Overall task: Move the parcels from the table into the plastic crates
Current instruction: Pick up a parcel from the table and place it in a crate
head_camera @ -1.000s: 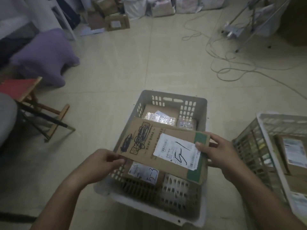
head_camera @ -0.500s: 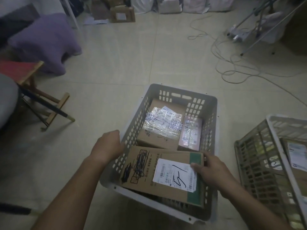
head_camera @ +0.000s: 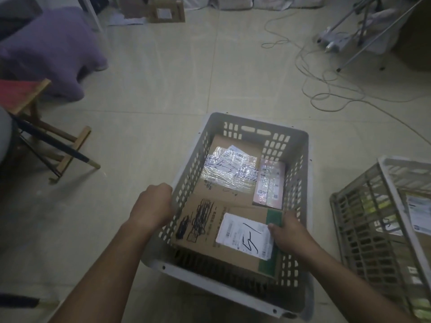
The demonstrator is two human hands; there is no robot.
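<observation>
In the near end of the grey plastic crate (head_camera: pixel 235 287) lies the flat cardboard parcel (head_camera: pixel 210 236), with a white shipping label (head_camera: pixel 245 236) and a green stripe on its right end. The right hand (head_camera: pixel 288 231) holds this end, thumb on the label, the other fingers curled around the edge. The left hand (head_camera: pixel 152 206) grips the crate's left rim, fingers curled over it.

I think the risk is small. The parcel seems to lie a little tilted on what is below it, so if the hand lets go too early, it can slide or stay crooked. The right fingers may also be pinched against the crate wall.

Farther in the crate lie a taped brown box (head_camera: pixel 229 173) and, just beside it, a small pink package (head_camera: pixel 269 185). On the right stands a second crate (head_camera: pixel 363 220) with parcels.

Half a second ago the parcel was higher, near the rim; now it is lower inside, and the left hand is on the rim as before.
</observation>
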